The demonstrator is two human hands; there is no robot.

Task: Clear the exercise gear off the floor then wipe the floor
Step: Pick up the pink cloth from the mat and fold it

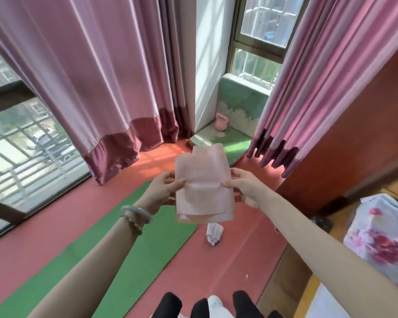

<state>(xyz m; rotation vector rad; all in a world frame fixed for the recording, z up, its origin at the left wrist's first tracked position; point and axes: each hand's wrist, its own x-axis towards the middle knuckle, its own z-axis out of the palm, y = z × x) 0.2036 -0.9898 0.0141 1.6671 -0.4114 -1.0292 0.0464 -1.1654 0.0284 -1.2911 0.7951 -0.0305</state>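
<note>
A folded pale pink cloth point(203, 184) is held up in front of me at chest height. My left hand point(163, 191) pinches its left edge and my right hand point(244, 187) pinches its right edge. Below it a green exercise mat point(115, 244) lies diagonally on the red floor point(228, 260). A small white crumpled cloth point(214, 232) lies on the floor beside the mat. A pink kettlebell point(221, 122) stands on the green ledge point(234, 143) under the window.
Pink curtains point(97, 76) hang at left and right of the window corner. A dark red wooden cabinet point(354, 134) stands at right. A floral bedsheet point(381, 235) covers a bed at the right edge. Black and white items point(214, 305) lie by my feet.
</note>
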